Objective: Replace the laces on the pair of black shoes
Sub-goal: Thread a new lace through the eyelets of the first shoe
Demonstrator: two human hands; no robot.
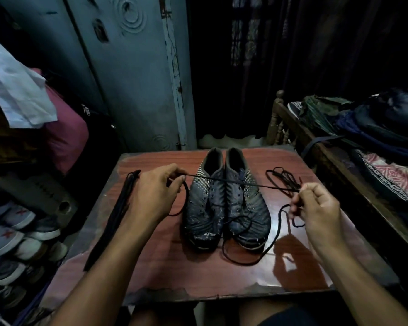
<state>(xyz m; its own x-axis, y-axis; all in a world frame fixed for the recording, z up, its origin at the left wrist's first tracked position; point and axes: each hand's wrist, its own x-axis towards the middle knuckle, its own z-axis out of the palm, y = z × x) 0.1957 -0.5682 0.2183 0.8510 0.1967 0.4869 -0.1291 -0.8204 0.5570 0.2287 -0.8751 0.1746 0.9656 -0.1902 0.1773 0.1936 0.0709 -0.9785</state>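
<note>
1. Two worn black lace-up shoes stand side by side, toes toward the person, mid reddish-brown wooden surface.
2. A thin black lace stretches taut above them.
3. The left hand pinches one end; the right hand pinches the other.
4. A tangled black lace lies right of the shoes.

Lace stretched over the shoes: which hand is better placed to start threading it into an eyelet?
Probably right. The right hand pinches the lace with a short loose end hanging below its fingers, beside the right shoe. The left hand only holds the other side taut.
</note>
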